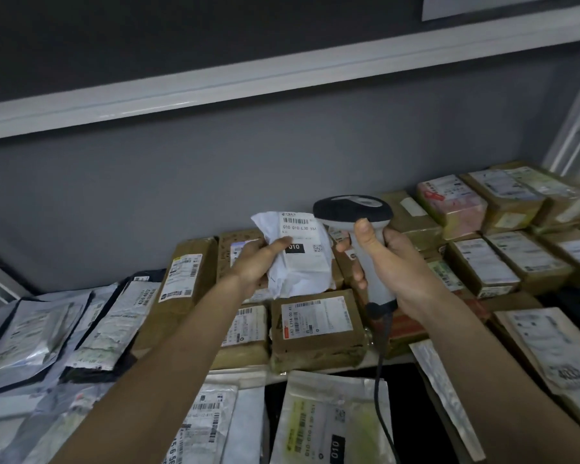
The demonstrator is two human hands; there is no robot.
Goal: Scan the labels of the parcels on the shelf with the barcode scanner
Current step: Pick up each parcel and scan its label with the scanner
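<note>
My left hand (257,264) holds a small white soft parcel (302,262) up above the shelf, thumb lying across its printed label, barcode facing me. My right hand (395,262) grips the pale handle of a barcode scanner (352,211). The scanner's dark head sits just right of the parcel's top edge, almost touching it. A black cable (380,380) hangs down from the handle. Brown cardboard parcels (318,329) with white labels lie on the shelf below both hands.
Grey and white poly mailers (47,333) cover the shelf's left part. More taped boxes (503,262) fill the right side up to a white upright post (576,112). A white shelf beam (282,75) runs overhead. Mailers (332,420) lie on a lower level in front.
</note>
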